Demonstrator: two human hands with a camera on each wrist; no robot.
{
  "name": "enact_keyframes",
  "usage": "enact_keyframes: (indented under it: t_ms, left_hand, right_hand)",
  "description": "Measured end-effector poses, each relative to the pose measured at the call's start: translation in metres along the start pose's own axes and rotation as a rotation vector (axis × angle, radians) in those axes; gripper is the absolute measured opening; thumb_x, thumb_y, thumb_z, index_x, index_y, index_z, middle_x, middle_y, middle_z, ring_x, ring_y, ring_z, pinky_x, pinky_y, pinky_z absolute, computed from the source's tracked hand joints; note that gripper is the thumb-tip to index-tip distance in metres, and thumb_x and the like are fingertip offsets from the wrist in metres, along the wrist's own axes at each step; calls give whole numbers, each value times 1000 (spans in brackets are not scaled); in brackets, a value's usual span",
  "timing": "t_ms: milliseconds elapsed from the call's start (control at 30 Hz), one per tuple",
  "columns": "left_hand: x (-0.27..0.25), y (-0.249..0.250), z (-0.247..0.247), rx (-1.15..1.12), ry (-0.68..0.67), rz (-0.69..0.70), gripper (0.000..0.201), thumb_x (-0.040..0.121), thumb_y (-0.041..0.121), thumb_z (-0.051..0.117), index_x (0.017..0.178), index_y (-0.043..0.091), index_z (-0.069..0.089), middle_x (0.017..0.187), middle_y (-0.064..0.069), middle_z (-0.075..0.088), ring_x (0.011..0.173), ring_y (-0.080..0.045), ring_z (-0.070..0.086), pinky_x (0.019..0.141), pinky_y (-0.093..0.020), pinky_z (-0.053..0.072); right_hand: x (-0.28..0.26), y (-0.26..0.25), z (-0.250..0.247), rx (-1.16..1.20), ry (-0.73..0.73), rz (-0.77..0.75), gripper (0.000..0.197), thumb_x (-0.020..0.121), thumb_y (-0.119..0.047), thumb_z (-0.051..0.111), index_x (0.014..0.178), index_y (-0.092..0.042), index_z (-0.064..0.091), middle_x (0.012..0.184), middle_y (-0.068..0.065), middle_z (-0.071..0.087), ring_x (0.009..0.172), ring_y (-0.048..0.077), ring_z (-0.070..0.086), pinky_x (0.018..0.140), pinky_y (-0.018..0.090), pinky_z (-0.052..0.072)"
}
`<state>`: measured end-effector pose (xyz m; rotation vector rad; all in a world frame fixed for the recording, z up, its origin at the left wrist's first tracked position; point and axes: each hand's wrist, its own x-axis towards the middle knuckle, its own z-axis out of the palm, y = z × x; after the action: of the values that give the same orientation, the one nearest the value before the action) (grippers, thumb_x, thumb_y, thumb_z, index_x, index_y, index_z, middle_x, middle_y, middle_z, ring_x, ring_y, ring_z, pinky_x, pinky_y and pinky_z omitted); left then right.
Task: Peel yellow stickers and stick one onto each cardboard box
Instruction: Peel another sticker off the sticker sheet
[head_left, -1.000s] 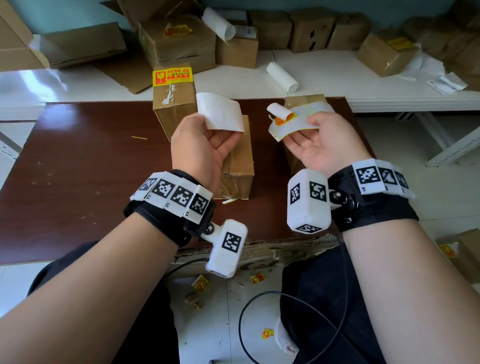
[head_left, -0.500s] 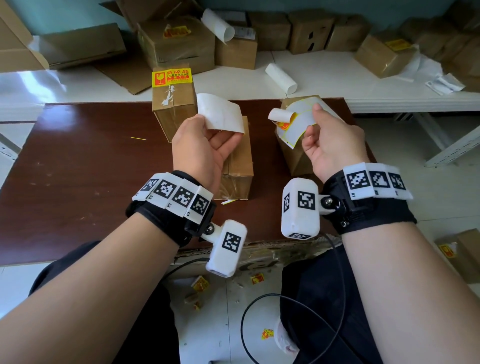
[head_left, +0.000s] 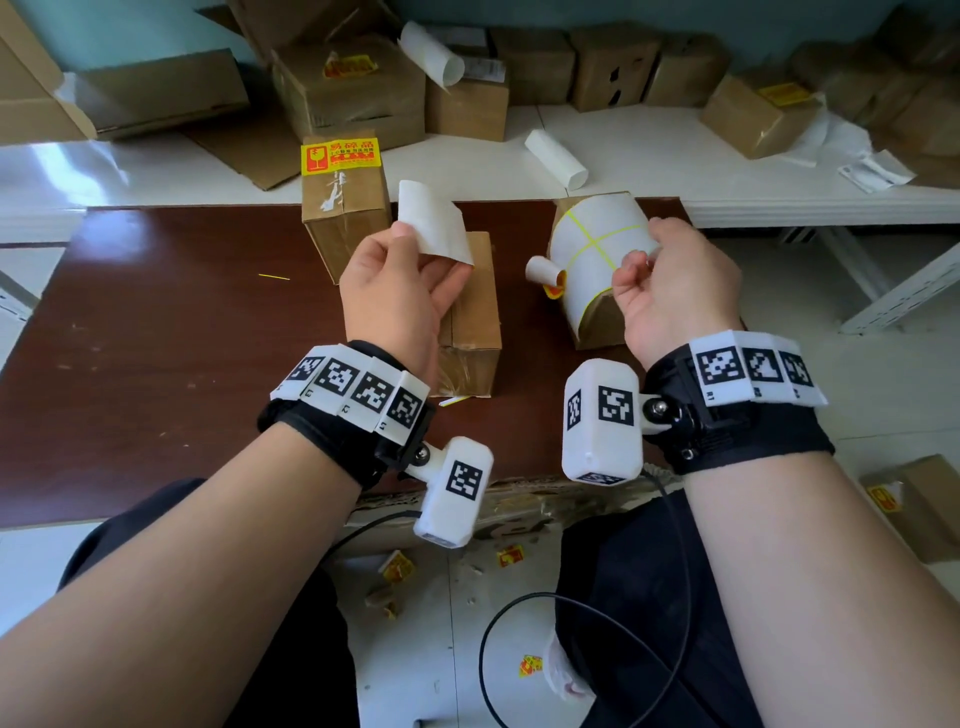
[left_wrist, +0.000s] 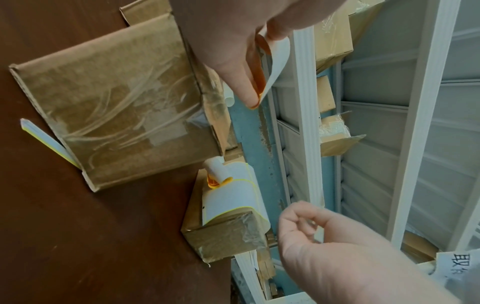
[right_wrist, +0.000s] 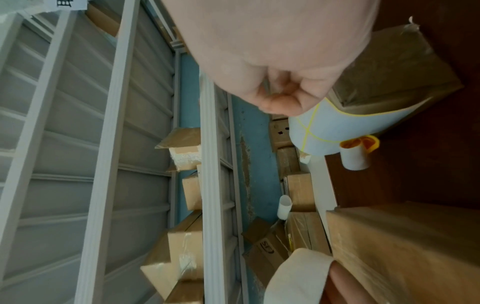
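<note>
meanwhile both hands pinch sticker paper (head_left: 597, 244).

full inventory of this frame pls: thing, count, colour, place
Stickered box: 1, brown with yellow sticker on top, far on table.
Middle box: 1, brown, unstickered, behind left hand.
Right box: 1, brown, under draped backing sheet.
Backing sheet: 1, white with yellow lines, curled end, over right box.
Peeled sticker: 1, white side showing, in left hand's grip.
Table: 1, dark brown.
Shelf boxes: several, brown, behind table.
Paper roll: 1, white, on shelf.
Floor scraps: a few, yellow.
Left hand: holds sticker.
Right hand: pinches backing sheet.
</note>
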<state>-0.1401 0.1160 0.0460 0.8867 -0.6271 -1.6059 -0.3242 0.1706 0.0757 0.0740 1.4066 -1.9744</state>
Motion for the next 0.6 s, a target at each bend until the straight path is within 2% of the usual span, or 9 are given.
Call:
enact_keyframes:
  t_ms: [33,100,167,200,267,333,400,467,600]
  left_hand:
    - [0,-1,0,19,1,21,19,113,20,47,107,6,58,121,-23,71,106,-33,77,89,-44,65]
    - [-1,-2,-1,63,-3,74,17,112,19,50,103,7,60,117,-23,72,109,-35,76,90,-43,65]
    - [-2,-4,-2,118,-19,143,16,109,16,55,97,8,63,108,-20,74,105,-33,76,89,-42,64]
    - [-2,-4,-3,146,-35,178,17,108,15,58,93,10,65,101,-16,74,99,-29,76,90,-42,64]
    - [-3,-5,-5,245,-89,260,17,104,17,65,88,15,72,93,-11,76,91,-21,72,92,-43,61]
    - [-4,-4,-8,360,-162,334,13,100,17,71,89,16,78,108,-11,78,102,-15,73,98,-38,58]
    - [-5,-4,-10,436,-237,373,6,97,13,75,95,11,80,133,-9,72,126,-12,67,108,-28,53]
    - [-4,-4,-13,527,-274,411,9,93,11,78,101,13,80,147,-6,63,137,-8,59,109,-22,50]
    - [0,-3,-17,627,-254,402,27,85,17,87,108,28,79,158,0,51,141,-2,52,113,-26,50]
  right_hand:
    - [-5,0,2,-14,-48,2,9,103,-7,66,96,-8,62,74,3,50,44,12,51,45,19,45]
    - [-21,2,8,-70,-197,22,16,104,-13,69,90,-10,61,67,2,54,51,14,61,53,24,54]
    - [-35,8,13,-179,-379,41,12,104,-19,70,101,-8,68,84,7,72,76,20,76,76,31,67]
    - [-40,13,15,-232,-457,51,18,104,-22,71,111,-6,70,98,10,78,91,22,80,88,36,67]
    - [-46,23,18,-290,-567,62,28,103,-26,73,124,-7,71,118,14,79,108,25,80,100,41,64]
    - [-52,31,23,-306,-663,52,19,103,-25,73,116,-13,77,118,11,80,109,22,79,106,43,61]
    - [-57,38,27,-305,-721,36,9,103,-21,74,108,-15,79,103,4,81,102,19,76,113,47,57]
    - [-57,45,31,-300,-716,15,9,101,-15,75,110,-13,77,93,3,78,94,18,72,115,50,55]
    - [-54,53,37,-292,-668,-21,16,103,-2,68,117,-6,72,114,21,75,102,26,69,110,54,57]
